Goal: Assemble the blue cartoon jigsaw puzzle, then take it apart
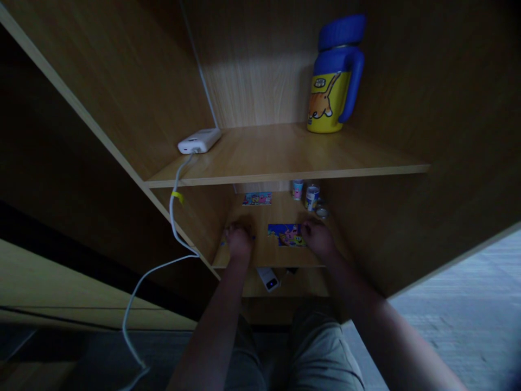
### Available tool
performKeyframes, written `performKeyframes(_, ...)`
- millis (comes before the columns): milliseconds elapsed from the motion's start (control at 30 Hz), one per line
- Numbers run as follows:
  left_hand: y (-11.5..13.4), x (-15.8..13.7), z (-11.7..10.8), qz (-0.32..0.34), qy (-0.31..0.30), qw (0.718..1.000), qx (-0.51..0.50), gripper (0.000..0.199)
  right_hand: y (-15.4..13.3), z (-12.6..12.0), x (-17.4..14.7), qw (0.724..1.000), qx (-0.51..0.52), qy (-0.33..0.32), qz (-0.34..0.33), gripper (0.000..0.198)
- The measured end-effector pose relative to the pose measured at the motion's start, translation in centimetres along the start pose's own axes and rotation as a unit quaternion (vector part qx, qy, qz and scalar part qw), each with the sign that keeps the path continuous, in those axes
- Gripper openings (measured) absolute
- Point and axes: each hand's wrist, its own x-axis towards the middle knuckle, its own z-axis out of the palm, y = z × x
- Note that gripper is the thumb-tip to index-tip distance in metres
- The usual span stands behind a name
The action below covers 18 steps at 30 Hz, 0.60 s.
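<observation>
On the middle shelf lies a blue cartoon picture (287,234), which looks like a partly assembled jigsaw puzzle with a stepped lower left edge. My right hand (317,236) is at its right end, fingers curled together; whatever they hold is hidden. Further left, my left hand (239,239) rests low over the shelf with its fingers bent and pressed down. Small blue bits, probably loose puzzle pieces, show beside it, too dim to make out. A second cartoon picture card (257,199) lies flat behind, near the back panel.
Small printed tins (311,197) and a round metal lid (322,213) stand at the right back. Above, the upper shelf (264,155) bears a white power bank (199,141) with a hanging cable (172,212) and a blue-yellow mug (331,81). A white device (267,278) lies below.
</observation>
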Motion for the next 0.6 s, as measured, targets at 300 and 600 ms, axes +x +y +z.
performKeyframes(300, 0.38, -0.07, 0.35, 0.065, -0.012, 0.997, -0.032, 0.036, -0.19, -0.19, 0.1, 1.0, -0.006, -0.012, 0.005, 0.025)
performKeyframes(600, 0.06, -0.11, 0.22, 0.05, 0.016, 0.998, -0.024, 0.04, -0.42, -0.55, 0.08, 1.0, -0.016, -0.025, 0.006, 0.028)
